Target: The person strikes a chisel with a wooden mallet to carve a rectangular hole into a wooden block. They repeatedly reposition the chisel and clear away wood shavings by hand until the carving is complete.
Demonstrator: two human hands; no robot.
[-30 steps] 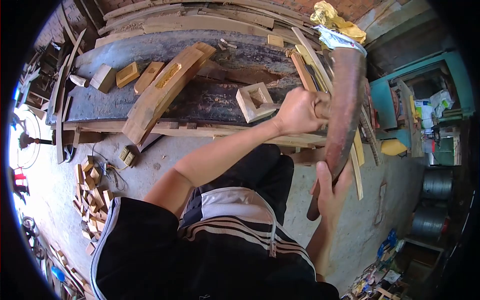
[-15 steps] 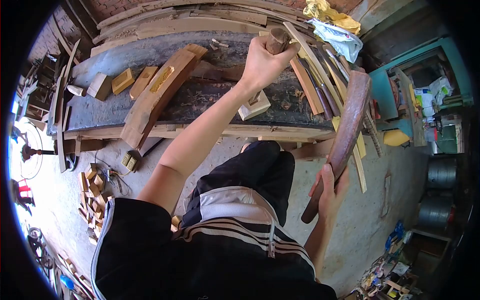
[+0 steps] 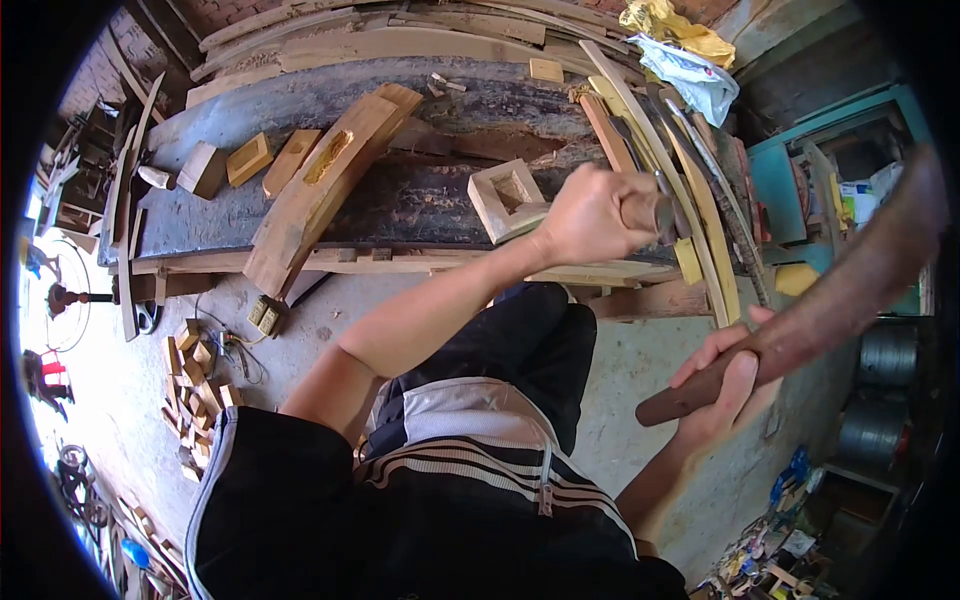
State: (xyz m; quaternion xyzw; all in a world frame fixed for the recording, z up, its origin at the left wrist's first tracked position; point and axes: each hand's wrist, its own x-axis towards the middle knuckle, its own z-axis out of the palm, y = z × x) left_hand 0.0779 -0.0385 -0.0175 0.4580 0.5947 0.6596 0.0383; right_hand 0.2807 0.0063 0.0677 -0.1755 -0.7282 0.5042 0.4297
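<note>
My left hand [image 3: 595,215] is closed around a wooden-handled tool, likely a chisel [image 3: 645,212], whose round butt points right. Its blade is hidden by the hand. Just left of that hand, a square wooden block [image 3: 487,207] with a recess cut in its top lies on the bench. My right hand [image 3: 735,385] grips a long, curved wooden mallet [image 3: 800,330] near its narrow lower end. The mallet's thick end slants up to the right and is blurred.
On the dark workbench [image 3: 400,215] lie a long mortised beam [image 3: 330,180], smaller blocks [image 3: 250,158] and several strips [image 3: 690,190] at the right. A plastic bag [image 3: 690,80] sits behind them. Offcuts [image 3: 190,385] are heaped on the floor at left.
My left hand has come down and right with the chisel, off the recessed block, and its handle has tipped over. My right hand has moved right, swinging the mallet outward and lower.
</note>
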